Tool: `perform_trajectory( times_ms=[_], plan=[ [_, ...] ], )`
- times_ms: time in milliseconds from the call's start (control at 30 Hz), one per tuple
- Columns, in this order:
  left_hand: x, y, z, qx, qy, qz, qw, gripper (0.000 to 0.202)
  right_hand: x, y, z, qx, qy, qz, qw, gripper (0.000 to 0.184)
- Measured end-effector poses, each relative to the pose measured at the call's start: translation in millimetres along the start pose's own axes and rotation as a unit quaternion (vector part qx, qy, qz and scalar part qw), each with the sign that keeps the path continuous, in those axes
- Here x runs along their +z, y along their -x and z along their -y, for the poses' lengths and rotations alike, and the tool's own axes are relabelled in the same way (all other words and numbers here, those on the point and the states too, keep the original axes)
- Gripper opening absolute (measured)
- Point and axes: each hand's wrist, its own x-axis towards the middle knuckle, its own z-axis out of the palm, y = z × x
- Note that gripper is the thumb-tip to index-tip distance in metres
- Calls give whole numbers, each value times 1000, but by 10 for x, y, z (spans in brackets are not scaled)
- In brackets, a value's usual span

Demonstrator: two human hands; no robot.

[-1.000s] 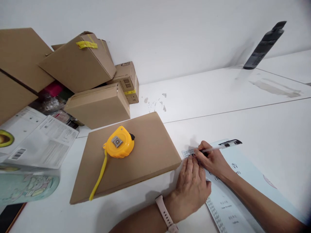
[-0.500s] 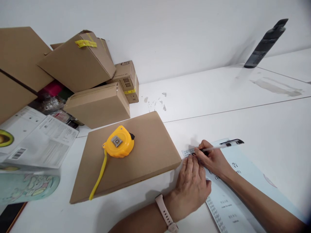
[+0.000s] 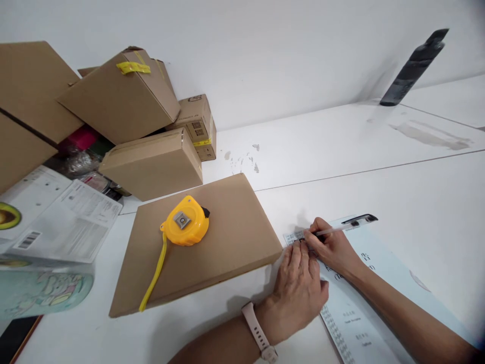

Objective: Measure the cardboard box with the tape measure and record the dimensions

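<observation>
Clear, slender pen (image 3: 343, 227) pinched in right hand (image 3: 331, 250); left hand (image 3: 298, 290) flat on printed paper (image 3: 291, 237).

The desk (image 3: 424, 202) is white and smooth, with a thin dark line running across it and its far edge against the wall. A long grey smudge (image 3: 432, 136) and some little grey specks (image 3: 242, 161) mark the far part. A tall, dark grey bottle (image 3: 411, 71) stands by the far edge, toward the right. A flat brown cardboard box (image 3: 231, 217) lies near the middle. Pale blue printed paper (image 3: 390, 265) lies toward the near right corner. Toward the left edge are a long brown cardboard box (image 3: 162, 172) and a black flat thing with an orange rim (image 3: 17, 336).
</observation>
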Motion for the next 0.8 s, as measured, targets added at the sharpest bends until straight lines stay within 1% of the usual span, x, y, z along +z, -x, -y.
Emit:
perform_trajectory(
  times_ms=[133, 300, 367, 467, 667, 800],
  plan=[
    [9, 8, -3, 0, -3, 1, 1000, 52, -2, 8, -14, 25, -34, 0, 999, 32],
    [-7, 17, -5, -1, -4, 11, 1000, 55, 12, 0, -42, -8, 0, -7, 1000, 35],
    [2, 19, -6, -2, -3, 7, 1000, 56, 13, -3, -45, -16, 14, -12, 1000, 34],
    [22, 19, -8, -3, -3, -7, 1000, 55, 7, -5, -37, -15, 20, -13, 1000, 31],
    [10, 13, -2, -2, 1, 4, 1000, 53, -6, 0, -39, -2, 10, 1, 1000, 27],
    [25, 9, -4, -2, 2, -7, 1000, 52, -3, 3, -31, 4, -7, 1, 1000, 28]
  ],
)
